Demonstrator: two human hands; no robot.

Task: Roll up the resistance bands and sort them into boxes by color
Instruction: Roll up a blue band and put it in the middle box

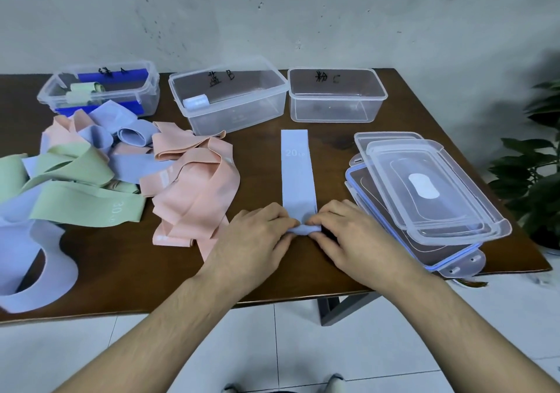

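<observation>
We pinch the near, just-started roll of the blue band (298,177) between the fingers of our left hand (257,235) and right hand (353,232), its long axis running straight away from us toward the boxes.

Blue band (298,174) reads "20"; green band (88,208) "30"; middle box (230,95) "B".

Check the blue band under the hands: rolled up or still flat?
Barely started. Both hands, left hand and right hand, pinch a small roll at the near end; the rest of the blue band lies flat.
</observation>
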